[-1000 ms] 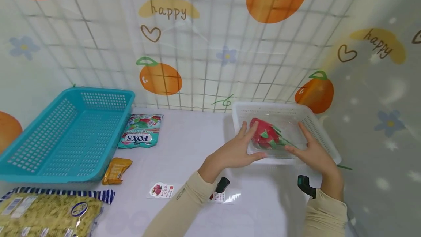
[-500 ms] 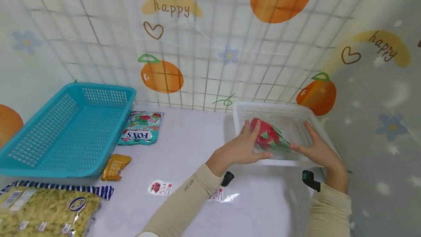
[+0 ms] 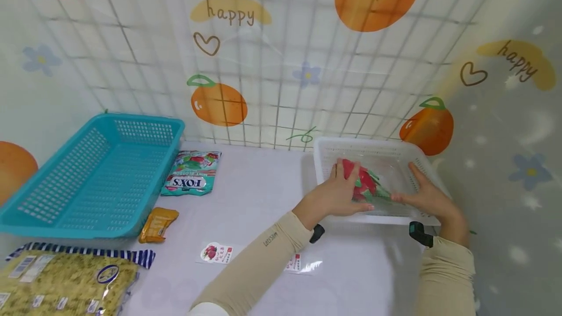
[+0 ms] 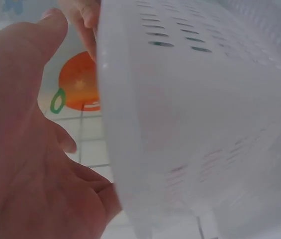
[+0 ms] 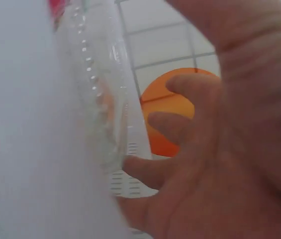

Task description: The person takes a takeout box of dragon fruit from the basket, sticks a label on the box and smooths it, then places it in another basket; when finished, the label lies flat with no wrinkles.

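As left hand (image 3: 338,198) edged inward: fingers spread over fruit (image 3: 365,183) in white basket (image 3: 377,219).
Right hand (image 3: 432,204): spread, basket's right.
Clear box (image 3: 391,173): seemed steadied.

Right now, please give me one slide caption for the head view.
Both hands at a white perforated basket holding a dragon fruit in clear plastic packaging.

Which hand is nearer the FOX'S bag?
Left hand: right of the FOX'S bag, at the left side of the white basket. Right hand: farther right, at the basket's right side.
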`<state>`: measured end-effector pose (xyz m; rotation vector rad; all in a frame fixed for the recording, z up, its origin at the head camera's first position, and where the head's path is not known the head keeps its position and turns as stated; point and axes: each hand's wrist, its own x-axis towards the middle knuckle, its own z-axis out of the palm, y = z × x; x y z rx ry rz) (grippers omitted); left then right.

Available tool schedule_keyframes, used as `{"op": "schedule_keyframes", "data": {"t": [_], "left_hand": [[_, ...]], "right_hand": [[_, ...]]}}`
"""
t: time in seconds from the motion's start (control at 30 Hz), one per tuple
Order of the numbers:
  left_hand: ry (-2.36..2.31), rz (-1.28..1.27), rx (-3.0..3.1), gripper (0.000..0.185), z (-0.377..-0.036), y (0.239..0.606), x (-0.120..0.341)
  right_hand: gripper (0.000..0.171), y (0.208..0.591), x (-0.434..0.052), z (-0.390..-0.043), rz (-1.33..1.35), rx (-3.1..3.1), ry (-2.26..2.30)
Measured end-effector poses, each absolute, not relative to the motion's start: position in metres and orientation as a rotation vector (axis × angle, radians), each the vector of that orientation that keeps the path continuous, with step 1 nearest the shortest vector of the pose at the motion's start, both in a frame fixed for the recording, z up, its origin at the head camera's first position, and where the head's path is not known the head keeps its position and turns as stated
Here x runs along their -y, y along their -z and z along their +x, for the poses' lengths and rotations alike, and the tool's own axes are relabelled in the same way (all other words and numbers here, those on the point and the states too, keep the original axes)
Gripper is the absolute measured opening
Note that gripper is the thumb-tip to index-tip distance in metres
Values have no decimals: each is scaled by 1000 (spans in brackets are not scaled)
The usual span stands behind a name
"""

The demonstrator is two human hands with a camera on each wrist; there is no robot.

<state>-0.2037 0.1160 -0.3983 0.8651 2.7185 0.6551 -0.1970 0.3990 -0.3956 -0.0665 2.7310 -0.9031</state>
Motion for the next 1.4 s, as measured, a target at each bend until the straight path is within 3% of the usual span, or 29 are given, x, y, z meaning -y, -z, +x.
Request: {"op": "schedule_keyframes", "data": {"t": [0.47, 1.4], "left_hand": [[-116, 750, -2862, 120, -209, 404, -136], [-395, 580, -2812, 125, -221, 412, -156]], "right_hand": [[124, 416, -410, -200, -33, -2654, 980], [120, 422, -405, -211, 142, -2634, 878]]}}
